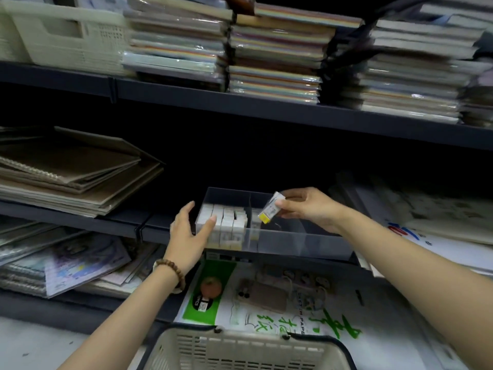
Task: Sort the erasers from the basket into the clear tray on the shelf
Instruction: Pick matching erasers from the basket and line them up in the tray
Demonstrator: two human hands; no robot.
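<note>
Eraser: pinched between thumb and fingertips of right hand, over the clear tray's right compartment.
Long axis: tilted, yellow end down toward 7 o'clock.
Grip side: right hand at 3 o'clock of eraser.
Left hand: fingers apart, touching tray's 9 o'clock corner.
Basket: 6 o'clock, contents hidden.

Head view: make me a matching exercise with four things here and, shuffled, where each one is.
Things
1. eraser
2. tray
3. basket
4. left hand

Places
A. at the bottom edge of the view, below the shelves
B. pinched by the right hand over the tray
C. on the shelf edge, left compartment stocked
D. against the tray's left end

Pairs: 1-B, 2-C, 3-A, 4-D
</note>
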